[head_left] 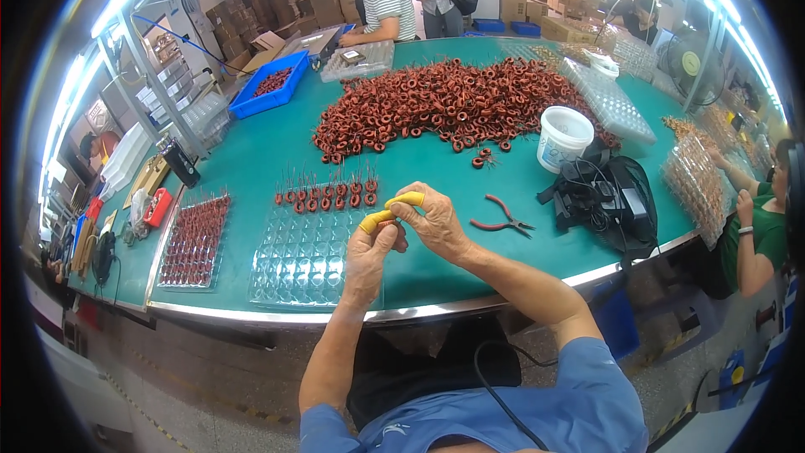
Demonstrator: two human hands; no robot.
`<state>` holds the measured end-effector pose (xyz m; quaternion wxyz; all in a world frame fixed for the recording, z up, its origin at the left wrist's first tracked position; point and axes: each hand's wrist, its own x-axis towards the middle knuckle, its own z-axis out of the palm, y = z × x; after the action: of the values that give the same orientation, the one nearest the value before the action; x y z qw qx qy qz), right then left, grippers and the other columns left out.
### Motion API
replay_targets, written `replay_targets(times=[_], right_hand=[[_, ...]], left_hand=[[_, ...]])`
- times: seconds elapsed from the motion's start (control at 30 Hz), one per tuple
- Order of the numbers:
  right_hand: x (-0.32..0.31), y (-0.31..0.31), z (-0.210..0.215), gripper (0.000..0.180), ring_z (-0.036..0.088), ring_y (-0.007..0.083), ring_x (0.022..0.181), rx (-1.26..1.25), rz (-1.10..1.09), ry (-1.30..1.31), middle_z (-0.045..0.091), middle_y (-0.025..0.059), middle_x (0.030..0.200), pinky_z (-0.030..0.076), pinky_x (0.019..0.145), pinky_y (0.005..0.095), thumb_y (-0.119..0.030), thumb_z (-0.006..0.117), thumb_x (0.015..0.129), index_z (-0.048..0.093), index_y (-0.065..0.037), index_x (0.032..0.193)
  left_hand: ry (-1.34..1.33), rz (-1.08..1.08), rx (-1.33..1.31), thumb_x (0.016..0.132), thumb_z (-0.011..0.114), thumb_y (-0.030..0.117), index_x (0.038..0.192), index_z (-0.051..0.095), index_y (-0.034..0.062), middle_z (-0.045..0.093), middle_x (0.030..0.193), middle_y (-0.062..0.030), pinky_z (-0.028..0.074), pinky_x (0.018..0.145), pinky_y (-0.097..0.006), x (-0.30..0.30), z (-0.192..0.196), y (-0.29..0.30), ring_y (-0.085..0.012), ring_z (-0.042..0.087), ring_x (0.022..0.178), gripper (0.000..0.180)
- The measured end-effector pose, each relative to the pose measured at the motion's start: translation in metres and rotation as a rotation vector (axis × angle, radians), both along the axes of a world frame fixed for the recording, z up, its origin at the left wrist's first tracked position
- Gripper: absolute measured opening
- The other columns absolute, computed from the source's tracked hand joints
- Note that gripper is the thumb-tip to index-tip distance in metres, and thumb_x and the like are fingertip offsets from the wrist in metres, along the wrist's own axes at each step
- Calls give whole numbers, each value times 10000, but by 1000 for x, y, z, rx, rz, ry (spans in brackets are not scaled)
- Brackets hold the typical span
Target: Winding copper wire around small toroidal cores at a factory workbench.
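Note:
My left hand [369, 262] and my right hand [438, 225] meet over the right side of a clear plastic tray [289, 273]. Yellow covers sit on a finger of each hand. Both hands are closed in a pinch, fingertips close together; whatever they hold is hidden by the fingers. In the tray's far rows stand several red ring-shaped wire coils [327, 200] with leads pointing up, while its nearer pockets hold none. Beyond my hands spreads a big heap of the same coils [453, 101]. Red-handled pliers [503, 220] lie to the right of my right hand.
A filled coil tray [194, 243] is at left, a blue bin [270, 85] at far left. On the right are a white bucket [563, 138], a black bag with cables [608, 205] and a stack of clear trays [608, 101]. Co-workers stand behind and sit at right [759, 235].

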<state>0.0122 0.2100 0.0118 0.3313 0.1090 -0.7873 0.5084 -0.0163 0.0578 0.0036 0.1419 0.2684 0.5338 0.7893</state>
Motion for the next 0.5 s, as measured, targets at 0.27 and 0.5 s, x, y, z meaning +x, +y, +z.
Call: replay_targets(times=[0.27, 0.5], right_hand=[[1, 1, 3, 154, 583, 225, 836, 269, -184, 190, 621, 81, 882, 488, 703, 331, -166, 693, 856, 688, -13, 874], [2, 4, 10, 121, 575, 240, 863, 247, -183, 256, 617, 69, 880, 487, 725, 354, -119, 716, 821, 671, -13, 860]], left_hand=[[-5, 209, -139, 974, 560, 229, 972, 634, 0, 594, 738, -21, 418, 566, -223, -10, 4, 14, -83, 531, 619, 242], [-42, 17, -94, 998, 499, 179, 1030, 616, 5, 578, 737, -12, 410, 542, -211, -16, 10, 8, -73, 506, 600, 212]])
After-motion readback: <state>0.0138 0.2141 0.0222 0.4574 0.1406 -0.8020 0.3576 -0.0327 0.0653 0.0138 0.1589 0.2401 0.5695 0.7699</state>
